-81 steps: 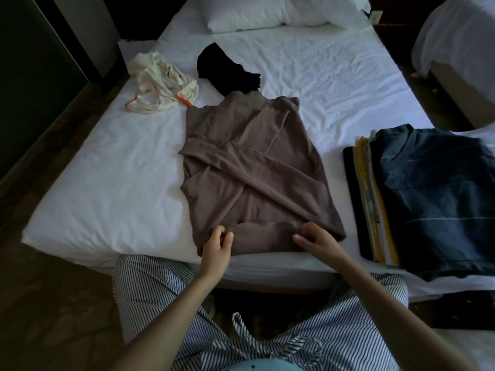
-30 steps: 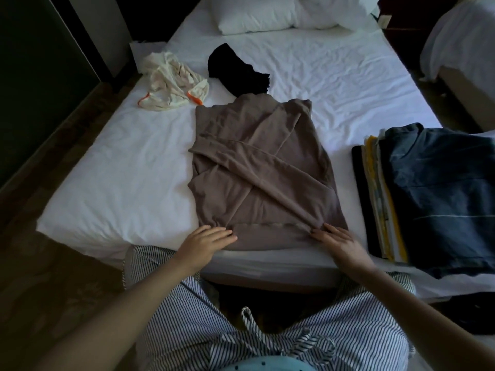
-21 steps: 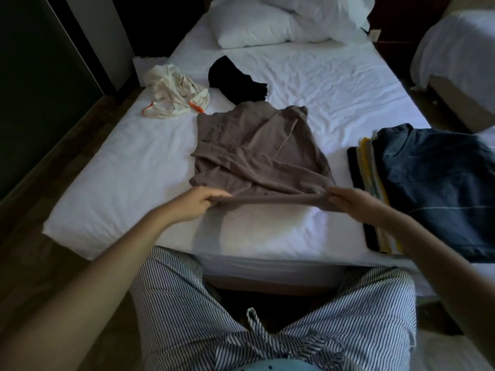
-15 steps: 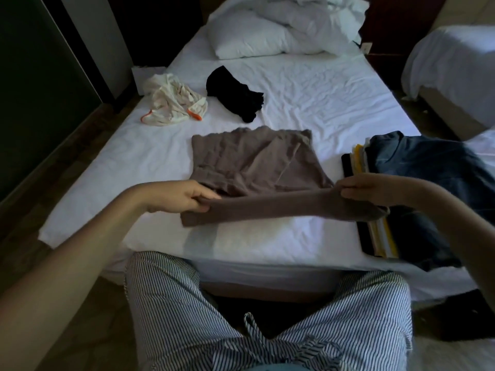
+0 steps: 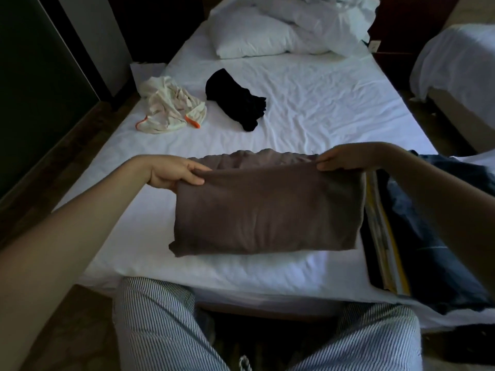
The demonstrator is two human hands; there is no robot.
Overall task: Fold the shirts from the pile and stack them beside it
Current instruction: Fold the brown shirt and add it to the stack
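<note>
Head view, frame centre — brown shirt (image 5: 267, 207) looks soft and limp, left hand (image 5: 171, 174) and right hand (image 5: 340, 159) pinching its top corners — best hold there.

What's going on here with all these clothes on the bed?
A person is folding shirts on a white bed. The left hand and right hand each pinch a far corner of a brown shirt, already doubled over into a rectangle. To the right sits a stack of folded shirts with a dark blue one on top. Farther up the bed, a cream shirt and a black shirt lie crumpled, not yet folded.
</note>
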